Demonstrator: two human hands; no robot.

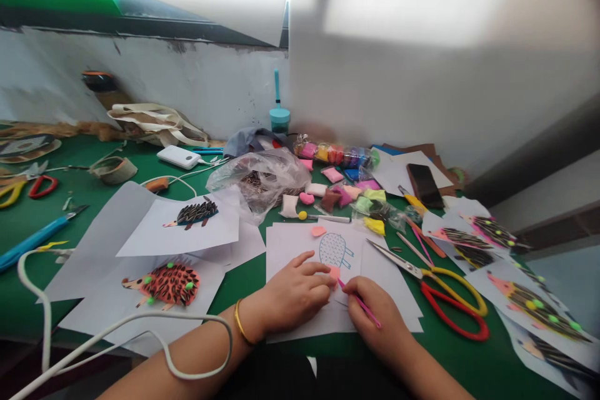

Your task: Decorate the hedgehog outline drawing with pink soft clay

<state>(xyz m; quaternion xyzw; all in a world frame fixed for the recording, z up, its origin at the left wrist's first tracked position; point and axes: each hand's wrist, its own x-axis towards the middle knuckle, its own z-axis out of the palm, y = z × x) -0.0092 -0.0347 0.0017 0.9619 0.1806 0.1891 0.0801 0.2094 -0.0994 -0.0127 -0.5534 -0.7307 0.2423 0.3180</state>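
Green worktop (70, 156) under a scuffed white wall (187, 87) fills my feed, crowded from end to end. I start at the fingers. On the left hand (293, 290), the fingers (312, 269) are curled downward, their tips pressing a small pink clay piece (334, 272) onto a sheet of paper (300, 250). They seem to pin it rather than lift it, though they hide part of it, so I can't be sure. On the right hand (375, 309), the fingers (355, 287) are closed in a pencil pinch around a thin pink stick (362, 304), whose tip reaches the same clay piece. A gold bangle (240, 323) sits just behind the left hand.

The clay piece lies at the lower end of a blue-lined oval drawing (334, 250), with a heart-shaped pink clay bit (317, 230) just beside it. From here, I'd worry about the stick skidding off the soft clay and scoring the paper, or the clay clinging to the fingertips and lifting away when they release. Scissors (450, 300) lie just right of the sheet, their blades resting on the paper stack, so a careless sweep of the right hand could catch them. A white cable (140, 319) loops across the left arm and could drag things if that arm pulls back.
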